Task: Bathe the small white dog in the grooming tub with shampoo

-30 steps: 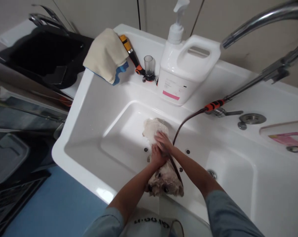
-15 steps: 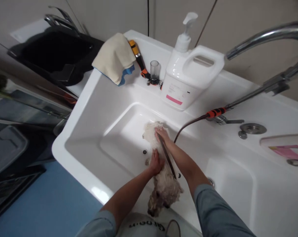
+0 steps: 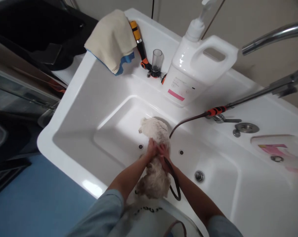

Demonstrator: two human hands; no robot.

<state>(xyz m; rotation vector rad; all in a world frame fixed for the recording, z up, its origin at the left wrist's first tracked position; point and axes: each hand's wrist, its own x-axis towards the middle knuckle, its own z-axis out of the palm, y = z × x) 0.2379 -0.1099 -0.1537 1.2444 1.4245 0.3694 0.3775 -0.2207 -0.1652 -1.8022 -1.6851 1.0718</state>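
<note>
A small, wet, cream-coloured dog (image 3: 155, 184) stands in the white tub (image 3: 75, 131), its head towards me and its rump at the far side. My left hand (image 3: 151, 148) rests on the middle of its back, fingers laid along the fur. Right beside it, almost touching, my right hand (image 3: 164, 154) holds the end of a dark brown hose (image 3: 175, 179) against the dog's back. That hose loops down past my right wrist, and part of it is hidden behind the dog. Water coming from it cannot be made out.
A large white pump bottle (image 3: 188, 72) stands on the back ledge. Left of it are a clear cup (image 3: 157, 61), an orange-and-black handle (image 3: 140, 46) and a cream cloth (image 3: 111, 39). A chrome faucet (image 3: 274, 36) arches at the right; a drain (image 3: 199, 176) lies in the tub floor.
My right hand has come back from the rump to mid-back, next to my left hand. The hose now bends in a loop by my wrist. The dog's head has lowered, and the view has shifted.
</note>
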